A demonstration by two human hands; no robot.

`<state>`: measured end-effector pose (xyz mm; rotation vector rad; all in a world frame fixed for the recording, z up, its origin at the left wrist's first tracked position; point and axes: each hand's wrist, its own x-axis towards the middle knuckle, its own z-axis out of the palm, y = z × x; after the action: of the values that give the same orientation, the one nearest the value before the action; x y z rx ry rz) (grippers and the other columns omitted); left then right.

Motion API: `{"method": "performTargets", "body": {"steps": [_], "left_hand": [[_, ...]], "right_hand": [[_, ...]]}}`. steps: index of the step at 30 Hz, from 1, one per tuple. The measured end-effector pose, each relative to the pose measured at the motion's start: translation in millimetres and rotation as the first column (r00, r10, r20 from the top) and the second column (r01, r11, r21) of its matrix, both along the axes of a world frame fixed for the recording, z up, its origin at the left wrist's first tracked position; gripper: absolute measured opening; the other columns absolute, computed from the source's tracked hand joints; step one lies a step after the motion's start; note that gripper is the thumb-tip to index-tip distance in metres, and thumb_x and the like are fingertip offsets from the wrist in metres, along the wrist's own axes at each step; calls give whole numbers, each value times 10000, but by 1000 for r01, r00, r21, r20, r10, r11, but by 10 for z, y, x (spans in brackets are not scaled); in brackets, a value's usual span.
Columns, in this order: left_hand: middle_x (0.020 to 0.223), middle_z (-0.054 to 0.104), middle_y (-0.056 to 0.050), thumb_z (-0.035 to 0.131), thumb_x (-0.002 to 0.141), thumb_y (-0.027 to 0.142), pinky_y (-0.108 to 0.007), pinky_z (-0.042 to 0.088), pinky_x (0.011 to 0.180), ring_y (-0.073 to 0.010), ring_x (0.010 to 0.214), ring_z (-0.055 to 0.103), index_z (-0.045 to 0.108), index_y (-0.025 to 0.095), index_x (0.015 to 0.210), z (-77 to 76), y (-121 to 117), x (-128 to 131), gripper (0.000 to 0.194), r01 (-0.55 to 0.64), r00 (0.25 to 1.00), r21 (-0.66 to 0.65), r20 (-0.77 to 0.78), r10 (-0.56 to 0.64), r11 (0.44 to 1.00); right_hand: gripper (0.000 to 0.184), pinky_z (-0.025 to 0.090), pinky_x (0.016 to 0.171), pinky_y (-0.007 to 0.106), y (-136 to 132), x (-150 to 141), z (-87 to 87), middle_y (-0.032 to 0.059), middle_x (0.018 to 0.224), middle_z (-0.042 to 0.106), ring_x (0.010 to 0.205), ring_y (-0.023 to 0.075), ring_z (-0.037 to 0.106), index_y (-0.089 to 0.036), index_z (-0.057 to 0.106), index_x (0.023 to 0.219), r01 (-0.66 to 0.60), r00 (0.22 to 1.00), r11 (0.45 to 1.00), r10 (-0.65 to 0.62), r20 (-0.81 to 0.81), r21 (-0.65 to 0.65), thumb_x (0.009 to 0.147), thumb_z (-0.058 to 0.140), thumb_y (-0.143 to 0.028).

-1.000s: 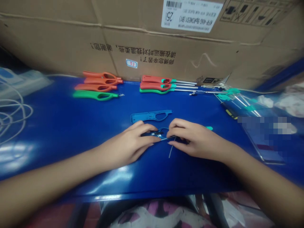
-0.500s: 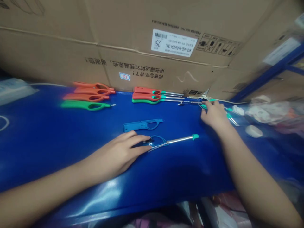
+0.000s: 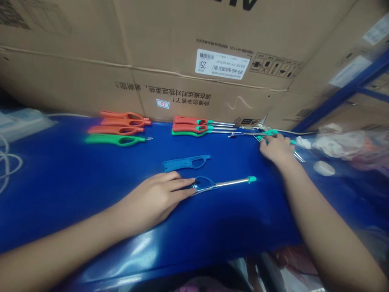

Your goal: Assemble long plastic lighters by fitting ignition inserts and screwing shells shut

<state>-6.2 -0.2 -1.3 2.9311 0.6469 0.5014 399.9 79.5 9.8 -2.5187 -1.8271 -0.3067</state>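
Note:
My left hand (image 3: 159, 192) lies over the handle of a blue gas lighter (image 3: 204, 180) on the table, its fingers closed on it and covering most of the handle. A metal tube (image 3: 232, 182) with a teal tip runs out of that handle to the right. Just behind lies a loose blue handle half (image 3: 185, 162), inner side up. Further off, my right hand (image 3: 278, 149) reaches into a cluster of small teal parts (image 3: 271, 132) and thin metal pieces near the box. Its fingers are bent together; what they pinch is hidden.
Several orange handles and a green handle (image 3: 114, 140) lie at the back left. Red and green lighters (image 3: 190, 130) with metal tubes lie at the back centre. A large cardboard box (image 3: 170, 48) walls off the rear. White lumps and plastic bags (image 3: 340, 144) sit at the right.
The view has shifted slightly, so most things sit a little lower. My right hand's fingers have moved slightly among the teal parts. My left hand stays on the blue lighter.

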Motion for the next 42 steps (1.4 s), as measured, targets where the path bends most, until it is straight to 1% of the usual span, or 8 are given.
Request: {"method": "performTargets", "body": {"steps": [8, 14, 23, 27, 30, 34, 37, 42], "left_hand": [[1437, 608, -33, 450, 1016, 159, -444, 580, 926, -259, 1119, 618, 654, 234, 1318, -8, 16, 0, 372, -3, 1000, -19, -24, 3, 1000], [1419, 623, -45, 459, 1009, 150, -435, 574, 926, -256, 1121, 622, 657, 236, 1311, 5, 17, -3, 371, 6, 1000, -22, 3, -6, 1000], [1385, 649, -45, 461, 1012, 160, -410, 572, 900, -250, 1102, 632, 672, 246, 1285, 54, 16, 13, 356, -1, 1000, -38, 14, 2, 999], [1371, 658, -50, 480, 1000, 151, -411, 569, 915, -245, 1105, 642, 667, 254, 1291, 54, 15, 20, 361, 3, 1000, -27, 24, -2, 1000], [1358, 665, -69, 487, 990, 141, -413, 572, 926, -249, 1110, 647, 671, 242, 1289, 48, 13, 18, 365, 5, 1000, -22, 29, -4, 1000], [1384, 645, -75, 481, 996, 150, -427, 585, 925, -259, 1130, 649, 669, 249, 1294, 26, 19, 0, 367, -8, 1000, -26, 29, 9, 1000], [1408, 626, -71, 468, 1007, 163, -447, 590, 938, -267, 1162, 642, 660, 260, 1309, 5, 24, -18, 371, -26, 1000, -46, 1, 26, 999], [1432, 605, -72, 459, 1011, 167, -479, 578, 980, -280, 1206, 622, 648, 266, 1332, -3, 23, -28, 386, -39, 999, -67, -31, 37, 997]], "right_hand": [[459, 448, 969, 604, 11, 17, 17, 241, 1312, 572, 1229, 437, 525, -156, 696, 1235, 130, 990, 991, -128, -58, 34, 950, 391, -348], [306, 517, 809, 444, 20, 206, 109, 182, 1170, 660, 1029, 348, 637, -199, 766, 1063, 180, 979, 984, -179, -96, 8, 882, 555, -328], [186, 483, 691, 387, 12, 256, 140, 176, 977, 688, 870, 319, 664, -165, 770, 892, 149, 982, 986, -138, -131, 74, 831, 633, -273], [232, 477, 725, 401, -46, 144, 223, 230, 1038, 669, 896, 325, 657, -143, 728, 904, 6, 989, 987, 18, -144, 160, 904, 523, -251], [181, 498, 718, 372, -107, -74, 257, 137, 905, 703, 792, 262, 653, -177, 699, 878, -240, 942, 963, 261, -210, 121, 886, 526, -230], [127, 503, 796, 339, -219, -395, 229, 56, 917, 699, 849, 210, 644, -213, 681, 855, -607, 751, 794, 583, -312, 22, 876, 557, -231], [143, 488, 754, 330, -286, -530, 178, 60, 932, 670, 832, 201, 626, -206, 653, 945, -672, 700, 741, 633, -330, -5, 927, 552, -306], [169, 468, 725, 319, -298, -639, 70, 64, 965, 637, 821, 196, 603, -203, 588, 972, -655, 709, 755, 624, -328, 20, 969, 535, -364]]}}
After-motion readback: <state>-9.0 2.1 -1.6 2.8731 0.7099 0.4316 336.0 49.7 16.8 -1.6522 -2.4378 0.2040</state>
